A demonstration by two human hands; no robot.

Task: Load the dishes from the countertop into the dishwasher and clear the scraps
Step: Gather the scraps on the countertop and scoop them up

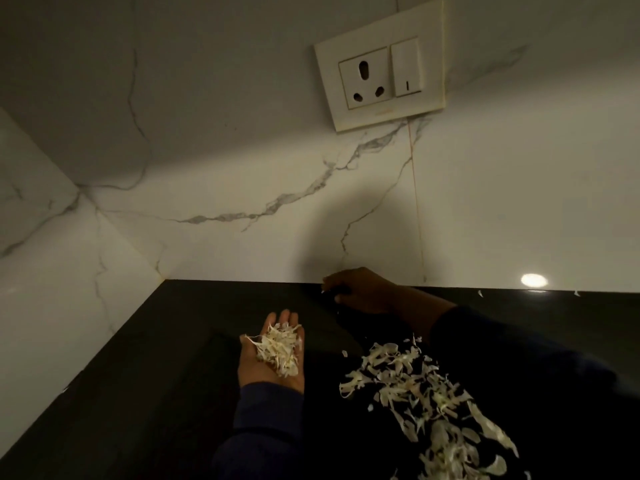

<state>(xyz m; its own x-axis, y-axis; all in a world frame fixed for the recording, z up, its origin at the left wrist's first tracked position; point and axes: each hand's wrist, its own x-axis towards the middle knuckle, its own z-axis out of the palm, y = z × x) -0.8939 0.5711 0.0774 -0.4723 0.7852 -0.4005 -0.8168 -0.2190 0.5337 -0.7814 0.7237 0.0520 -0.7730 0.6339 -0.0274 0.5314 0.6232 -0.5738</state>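
Pale vegetable peelings [426,407] lie scattered across the black countertop [166,358], nearest the camera. The left hand [273,355] is palm-up, fingers relaxed, carrying a small heap of peelings [278,349]. Farther back, the right hand [360,289] rests fingers-curled near the marble backsplash [242,161]; its grasp cannot be determined. A wall socket [379,64] sits above.

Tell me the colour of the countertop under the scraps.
Glossy black countertop, seen in the head view; the pale, off-white scraps stand out against it.

We see two bare hands, left hand [272,358] and right hand [363,291], emerging from dark navy long sleeves [266,420] with loose cuffs.
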